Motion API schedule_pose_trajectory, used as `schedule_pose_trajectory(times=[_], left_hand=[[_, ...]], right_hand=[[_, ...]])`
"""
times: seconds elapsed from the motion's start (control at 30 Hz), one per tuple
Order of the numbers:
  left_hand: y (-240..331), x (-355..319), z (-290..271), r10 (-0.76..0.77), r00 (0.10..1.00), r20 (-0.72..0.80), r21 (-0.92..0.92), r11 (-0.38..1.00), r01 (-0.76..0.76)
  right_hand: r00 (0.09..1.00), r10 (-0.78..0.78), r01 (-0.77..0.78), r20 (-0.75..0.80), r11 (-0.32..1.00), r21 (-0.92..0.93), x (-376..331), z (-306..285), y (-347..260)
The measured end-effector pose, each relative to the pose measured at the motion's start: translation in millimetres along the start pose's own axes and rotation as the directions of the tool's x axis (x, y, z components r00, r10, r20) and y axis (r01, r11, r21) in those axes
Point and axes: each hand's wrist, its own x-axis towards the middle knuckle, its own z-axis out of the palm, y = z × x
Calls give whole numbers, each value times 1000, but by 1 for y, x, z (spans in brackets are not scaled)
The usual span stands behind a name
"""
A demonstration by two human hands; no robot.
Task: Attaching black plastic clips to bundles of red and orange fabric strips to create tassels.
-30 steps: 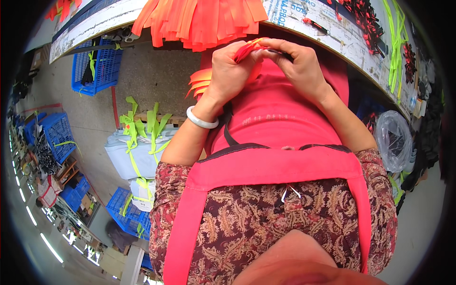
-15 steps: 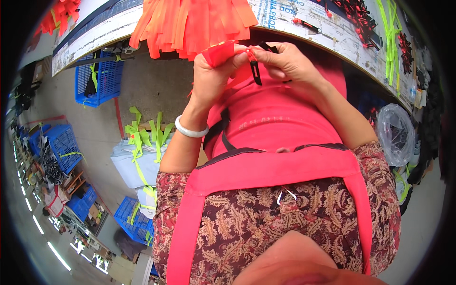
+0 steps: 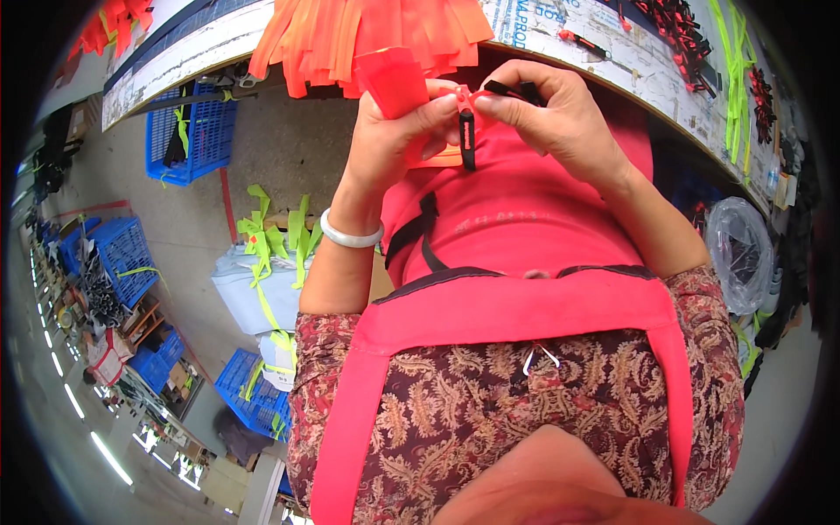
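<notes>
- Counter edge curves across the top of view, just beyond both hands; hands work in the gap btwn counter edge and the person's chest.
- Bundle of orange straps hangs over the counter edge, right above the left hand; little free room there.
- Floor on the person's left is open near the body, then crowded: blue crates, a pale box w/ neon-green straps draped on it.
- On the right, a clear plastic bag sits near the elbow, under the counter.
- Left hand closed on a folded orange strap piece, which sticks up past the thumb.
- Right hand pinched, fingertips on a small black clip that hangs down btwn the two hands.
- Hands close together, nearly touching at the fingertips; clip sits at the meeting point, in front of the pink apron.
- White bangle on left wrist.
- Black & red parts and more neon-green straps lie on the counter, well apart from the hands.
</notes>
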Motion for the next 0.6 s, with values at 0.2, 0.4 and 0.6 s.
schedule_pose_trajectory(times=[0.2,0.4,0.6], left_hand=[[-1,1,-5,-12,1000,27,45,999,11],[3,0,-7,-20,999,48,143,990,13],[-1,3,-8,6,998,69,125,992,-15]], right_hand=[[1000,18,-18,5,997,-72,-1,-2,1],[994,107,-104,30,991,-82,-1,-4,-1],[983,170,-172,66,984,39,3,-7,11]])
